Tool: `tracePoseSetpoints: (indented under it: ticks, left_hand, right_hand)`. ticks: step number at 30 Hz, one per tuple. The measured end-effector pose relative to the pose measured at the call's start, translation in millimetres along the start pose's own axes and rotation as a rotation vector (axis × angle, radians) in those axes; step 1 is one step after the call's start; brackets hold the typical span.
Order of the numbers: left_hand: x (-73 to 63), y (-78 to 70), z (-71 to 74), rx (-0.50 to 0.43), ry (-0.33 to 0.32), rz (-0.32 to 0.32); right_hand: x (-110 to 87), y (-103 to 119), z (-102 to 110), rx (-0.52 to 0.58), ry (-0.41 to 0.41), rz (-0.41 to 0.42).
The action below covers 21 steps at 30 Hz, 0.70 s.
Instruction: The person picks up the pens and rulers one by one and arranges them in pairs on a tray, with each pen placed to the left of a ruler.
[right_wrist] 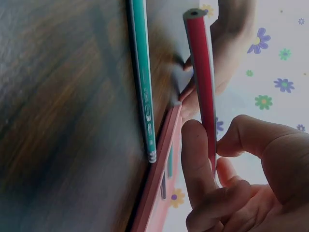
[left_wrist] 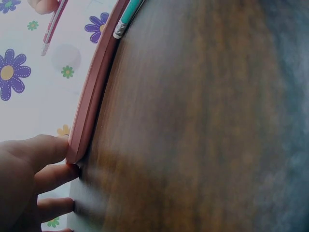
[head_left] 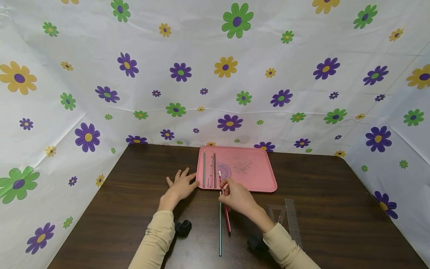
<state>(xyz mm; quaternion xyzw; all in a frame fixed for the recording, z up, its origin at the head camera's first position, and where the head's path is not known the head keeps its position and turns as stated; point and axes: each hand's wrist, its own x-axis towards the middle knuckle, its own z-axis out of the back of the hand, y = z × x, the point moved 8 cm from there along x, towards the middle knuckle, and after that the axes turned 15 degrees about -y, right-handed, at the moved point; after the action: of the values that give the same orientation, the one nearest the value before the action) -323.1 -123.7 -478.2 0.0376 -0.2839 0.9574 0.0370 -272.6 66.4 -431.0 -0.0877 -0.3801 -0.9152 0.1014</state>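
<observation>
A red pencil (head_left: 227,220) is pinched between thumb and fingers of my right hand (head_left: 240,198), its eraser end over the tray's front rim. In the right wrist view the pencil's near end (right_wrist: 195,13) looks flat and unsharpened. Beside it a green pencil (head_left: 220,229) lies on the table, eraser end towards the pink tray (head_left: 258,168). My left hand (head_left: 179,188) has its fingers spread at the tray's front left corner, thumb and a finger touching the rim (left_wrist: 79,145). Inside the tray lie another green pencil (head_left: 204,170) and a dark pencil (head_left: 215,172).
A purple-marked protractor (head_left: 225,170) and a thin dotted strip (head_left: 211,172) are in the tray, with dark marks on its surface. A clear ruler (head_left: 293,220) and a set square (head_left: 276,208) lie right of my right hand. Flowered cloth hangs behind the wooden table (head_left: 319,186).
</observation>
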Motion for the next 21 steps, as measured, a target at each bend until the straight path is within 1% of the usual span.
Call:
tracePoseSetpoints:
  ticks: [6,11,18,21]
  left_hand:
    - [0.2,0.5,-0.6,0.001,0.002,-0.001]
    - [-0.4,0.1,0.1,-0.003,0.003,0.001]
    - [0.1,0.6,-0.2,-0.007,0.001,0.004]
    - [0.4,0.8,-0.3,-0.006,-0.002,0.002]
  right_hand:
    - [6.1,-6,5,-0.047,-0.044,0.014]
    - [9.6,-12,8,-0.065,-0.066,0.008]
    - [13.3,-20,11,-0.096,-0.046,-0.021]
    - [15.7,-22,12,-0.083,-0.037,-0.019]
